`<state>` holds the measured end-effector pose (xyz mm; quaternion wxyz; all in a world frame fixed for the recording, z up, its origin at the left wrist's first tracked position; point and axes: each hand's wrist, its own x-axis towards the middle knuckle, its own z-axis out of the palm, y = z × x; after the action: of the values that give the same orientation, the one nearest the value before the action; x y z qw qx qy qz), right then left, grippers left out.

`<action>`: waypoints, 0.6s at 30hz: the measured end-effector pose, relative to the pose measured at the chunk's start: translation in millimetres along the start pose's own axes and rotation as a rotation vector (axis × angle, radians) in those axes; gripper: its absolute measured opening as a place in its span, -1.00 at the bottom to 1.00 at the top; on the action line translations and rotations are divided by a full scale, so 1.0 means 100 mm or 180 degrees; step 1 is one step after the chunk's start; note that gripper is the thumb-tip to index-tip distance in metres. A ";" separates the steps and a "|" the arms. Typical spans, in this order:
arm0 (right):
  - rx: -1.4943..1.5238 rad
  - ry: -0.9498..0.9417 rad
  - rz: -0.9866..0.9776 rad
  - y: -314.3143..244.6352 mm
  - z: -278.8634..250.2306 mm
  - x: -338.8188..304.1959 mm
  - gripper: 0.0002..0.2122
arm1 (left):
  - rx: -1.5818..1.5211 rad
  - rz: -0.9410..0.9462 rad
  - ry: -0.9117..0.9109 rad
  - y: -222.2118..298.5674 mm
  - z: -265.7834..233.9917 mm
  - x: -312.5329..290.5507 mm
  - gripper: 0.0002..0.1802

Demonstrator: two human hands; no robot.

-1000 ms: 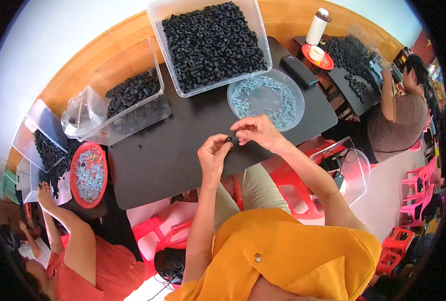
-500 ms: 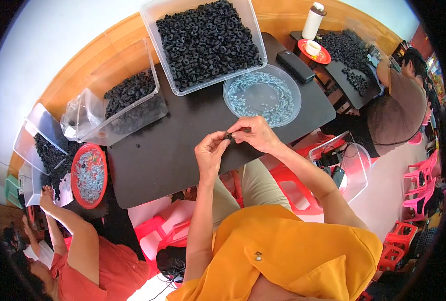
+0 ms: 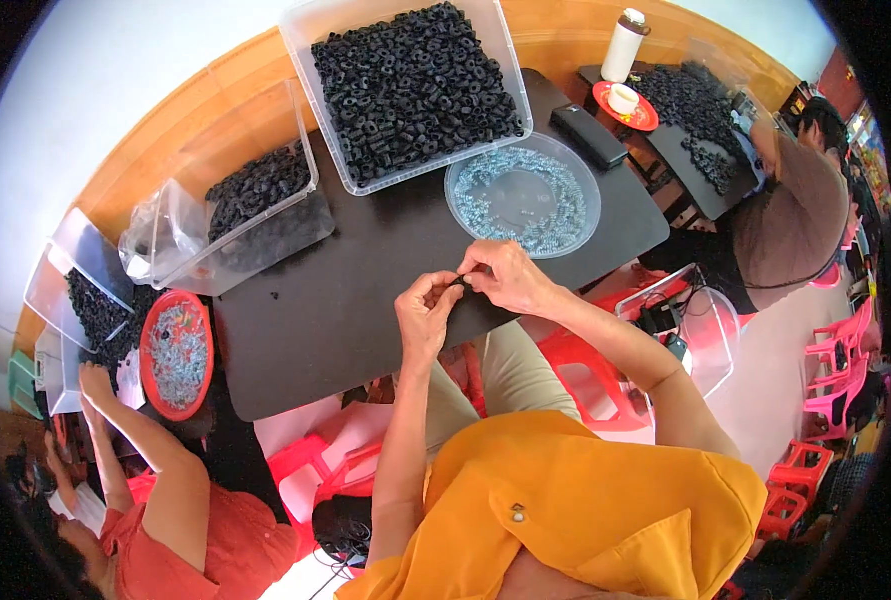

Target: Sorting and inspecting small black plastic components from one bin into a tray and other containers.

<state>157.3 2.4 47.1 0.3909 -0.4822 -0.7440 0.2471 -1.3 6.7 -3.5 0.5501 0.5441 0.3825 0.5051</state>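
Over the table's near edge, my two hands meet at a small black ring-like part (image 3: 459,284). My left hand (image 3: 427,312) pinches it between thumb and fingertips. From the other side my right hand (image 3: 510,278) closes its thumb and finger at the same part; whether a second small piece sits in that pinch is hidden. Just beyond my right hand lies a round clear tray (image 3: 522,194) with many small clear pieces around its rim. Behind it stands a large clear bin (image 3: 341,158) heaped with black ring-shaped parts (image 3: 415,95).
A second clear bin (image 3: 265,243) with black parts stands at the left of the dark table (image 3: 305,340). A black case (image 3: 587,136) lies at the far right. A co-worker in red (image 3: 205,530) sits left beside a red tray (image 3: 205,390); another person (image 3: 790,215) sits right.
Both hands stay together, shifting very slightly, with the fingertips pressed closer around the black part. The left co-worker's arm has moved a little.
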 end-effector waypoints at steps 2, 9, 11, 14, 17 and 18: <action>-0.0028 0.0053 -0.0050 -0.01 0.02 0.00 -0.91 | -0.0041 -0.0009 0.0036 -0.02 0.00 0.00 -0.85; -0.0539 0.0171 -0.0330 -0.04 0.15 0.05 -0.91 | -0.0078 0.0034 0.0422 -0.02 0.03 0.02 -0.89; -0.0886 0.0150 -0.0510 -0.06 0.18 0.03 -0.86 | -0.0012 -0.0037 0.0495 -0.03 0.06 0.02 -0.89; -0.1160 0.0274 -0.0711 -0.11 0.23 -0.02 -0.80 | 0.0111 -0.0189 0.0552 0.03 0.07 0.03 -0.89; -0.1244 0.0210 -0.0761 -0.16 0.24 -0.05 -0.72 | 0.0100 -0.0341 0.0577 0.08 0.07 0.02 -0.88; -0.1238 0.0157 -0.0790 -0.18 0.23 -0.05 -0.71 | 0.0026 -0.0409 0.0605 0.09 0.07 0.02 -0.88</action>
<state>130.3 -9.5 45.4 0.3360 -0.4592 -0.8215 0.0371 4.3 6.6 6.3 0.5403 0.4703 0.4690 0.5166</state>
